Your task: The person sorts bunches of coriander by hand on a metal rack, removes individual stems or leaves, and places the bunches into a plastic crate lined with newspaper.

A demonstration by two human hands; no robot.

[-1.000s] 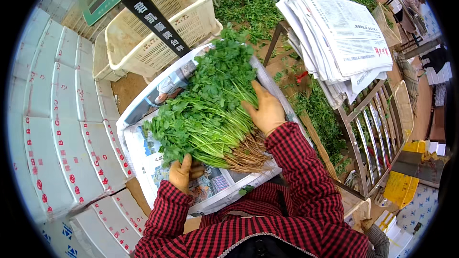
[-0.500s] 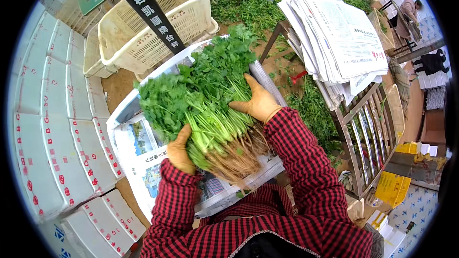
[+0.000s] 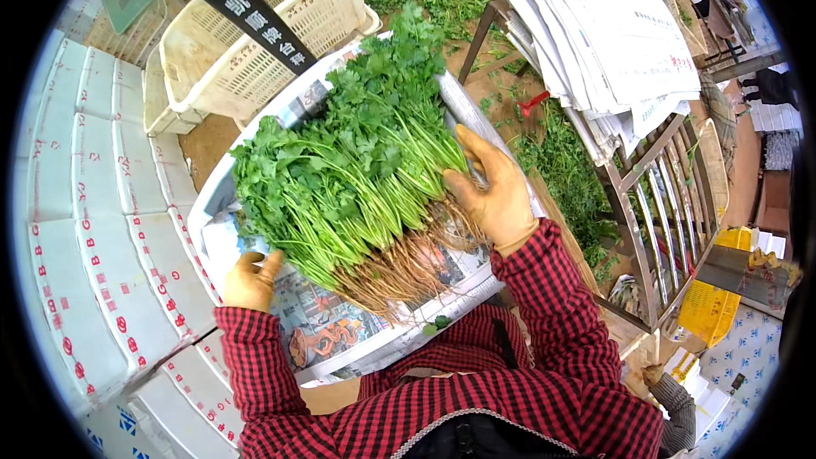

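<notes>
A broad bunch of coriander [image 3: 340, 170] with long brown roots [image 3: 399, 263] lies on printed newspaper [image 3: 340, 336], which lines a pale tray [image 3: 197, 225] before me. Its leaves point away and the roots toward me. My right hand [image 3: 489, 195], in a tan glove, is at the right end of the stems, thumb and fingers apart. At the lower left of the bunch is my left hand [image 3: 251, 280], also gloved, by the tray's edge. Its thumb and fingers are apart, with nothing visible between them.
Behind the tray rises a black post [image 3: 246, 8] beside cream plastic crates [image 3: 255, 59]. White foam boxes [image 3: 102, 195] are stacked at left. On the right, a newspaper stack [image 3: 603, 34] sits on a metal-framed rack [image 3: 654, 229]. Loose greens [image 3: 561, 178] cover the floor. A co-worker's grey sleeve [image 3: 677, 408] shows at lower right.
The coriander is now spread wider and lies flatter on the newspaper. My left hand has come off it, moving left and nearer to me; my right hand has loosened at the stems.
</notes>
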